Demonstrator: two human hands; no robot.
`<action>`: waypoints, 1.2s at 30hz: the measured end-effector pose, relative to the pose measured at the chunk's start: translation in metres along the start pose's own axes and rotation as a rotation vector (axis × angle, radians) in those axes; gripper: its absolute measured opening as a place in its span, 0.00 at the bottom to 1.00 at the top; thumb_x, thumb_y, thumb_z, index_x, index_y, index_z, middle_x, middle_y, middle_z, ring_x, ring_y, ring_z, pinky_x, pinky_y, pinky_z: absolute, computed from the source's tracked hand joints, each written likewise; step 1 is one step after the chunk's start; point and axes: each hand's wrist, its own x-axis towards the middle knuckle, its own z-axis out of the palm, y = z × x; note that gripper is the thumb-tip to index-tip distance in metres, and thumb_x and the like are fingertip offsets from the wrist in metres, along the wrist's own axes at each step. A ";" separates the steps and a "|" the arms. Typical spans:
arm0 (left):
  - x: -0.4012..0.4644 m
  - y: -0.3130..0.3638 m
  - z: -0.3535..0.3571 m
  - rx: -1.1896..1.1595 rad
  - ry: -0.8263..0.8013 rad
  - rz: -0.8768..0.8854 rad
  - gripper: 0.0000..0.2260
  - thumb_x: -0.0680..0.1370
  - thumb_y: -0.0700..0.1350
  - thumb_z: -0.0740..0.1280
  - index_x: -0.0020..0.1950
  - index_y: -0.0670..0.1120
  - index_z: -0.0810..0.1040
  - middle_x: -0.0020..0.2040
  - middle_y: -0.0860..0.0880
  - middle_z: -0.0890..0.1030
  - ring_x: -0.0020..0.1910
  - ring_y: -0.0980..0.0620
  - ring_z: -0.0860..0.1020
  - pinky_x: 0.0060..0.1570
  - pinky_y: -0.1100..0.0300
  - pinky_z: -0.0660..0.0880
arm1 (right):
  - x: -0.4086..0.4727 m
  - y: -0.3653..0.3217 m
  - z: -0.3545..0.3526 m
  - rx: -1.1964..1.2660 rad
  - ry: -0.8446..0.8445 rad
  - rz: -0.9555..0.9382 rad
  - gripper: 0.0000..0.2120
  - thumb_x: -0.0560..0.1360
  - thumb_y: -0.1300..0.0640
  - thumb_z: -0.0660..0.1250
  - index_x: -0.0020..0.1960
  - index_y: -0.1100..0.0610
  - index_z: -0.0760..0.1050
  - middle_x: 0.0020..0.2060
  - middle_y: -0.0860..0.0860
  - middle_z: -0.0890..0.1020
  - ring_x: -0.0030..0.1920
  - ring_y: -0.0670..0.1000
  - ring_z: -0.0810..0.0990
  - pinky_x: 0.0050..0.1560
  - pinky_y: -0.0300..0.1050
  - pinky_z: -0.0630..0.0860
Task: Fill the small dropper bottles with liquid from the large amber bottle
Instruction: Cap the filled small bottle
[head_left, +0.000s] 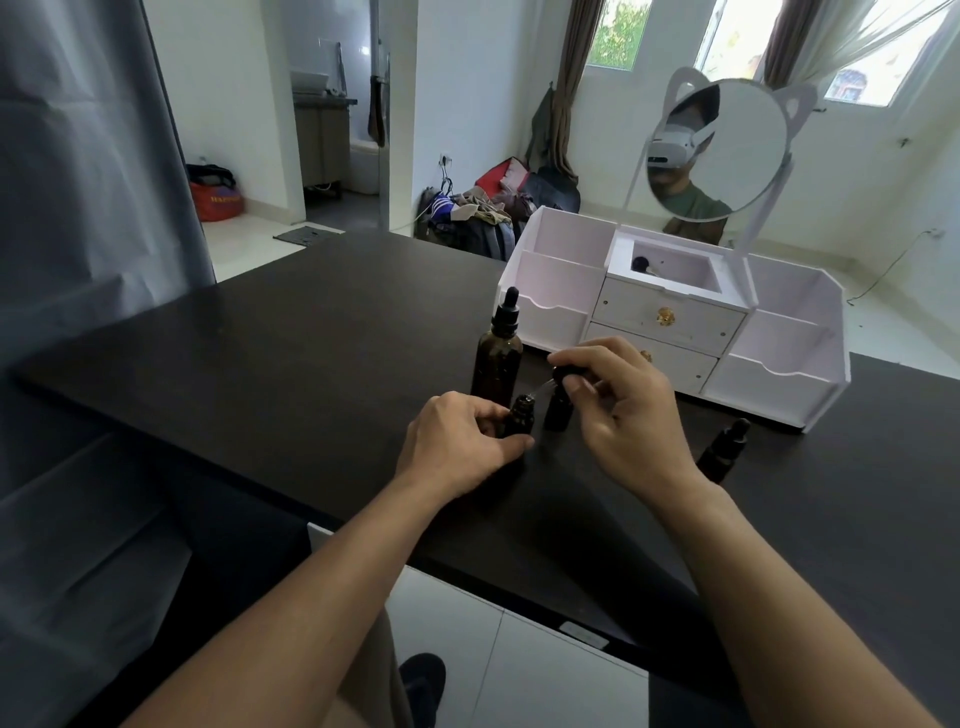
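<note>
Three small dark dropper bottles stand on the black table (311, 332) near the frame's centre. The left hand (457, 447) grips an open small bottle (519, 418). The right hand (618, 400) pinches a black dropper cap (563, 373), its glass tube slanting down to that bottle's mouth. A second small bottle (558, 410) stands just right of it, a third capped one (724, 449) further right. The large amber bottle (497, 358), capped, stands upright just behind. None shows a readable label. A white organizer (779, 332) with a round mirror (727, 150) fills the upper right.

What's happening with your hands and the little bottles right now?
Left hand grips open small bottle. Right hand pinches dropper, tip at its mouth. Large amber bottle capped, just behind. Nothing blocking.
</note>
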 end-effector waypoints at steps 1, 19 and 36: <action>0.000 -0.001 0.000 0.001 0.003 -0.002 0.17 0.69 0.58 0.75 0.56 0.55 0.83 0.41 0.56 0.81 0.43 0.58 0.79 0.45 0.58 0.77 | 0.001 -0.001 0.001 -0.018 -0.031 0.005 0.12 0.76 0.67 0.66 0.57 0.57 0.80 0.51 0.51 0.78 0.49 0.47 0.77 0.47 0.31 0.72; 0.002 -0.001 0.000 0.005 -0.011 -0.053 0.17 0.68 0.59 0.75 0.53 0.54 0.84 0.43 0.55 0.83 0.46 0.54 0.81 0.46 0.57 0.77 | 0.025 -0.016 0.006 -0.244 -0.444 0.066 0.12 0.76 0.62 0.68 0.58 0.52 0.77 0.45 0.44 0.77 0.42 0.42 0.73 0.44 0.39 0.72; 0.002 0.000 0.000 0.051 -0.005 -0.069 0.16 0.68 0.60 0.75 0.52 0.55 0.84 0.40 0.56 0.80 0.45 0.53 0.80 0.43 0.59 0.74 | 0.042 -0.029 0.000 -0.463 -0.541 0.129 0.08 0.74 0.47 0.71 0.50 0.50 0.78 0.38 0.44 0.77 0.41 0.48 0.77 0.38 0.38 0.70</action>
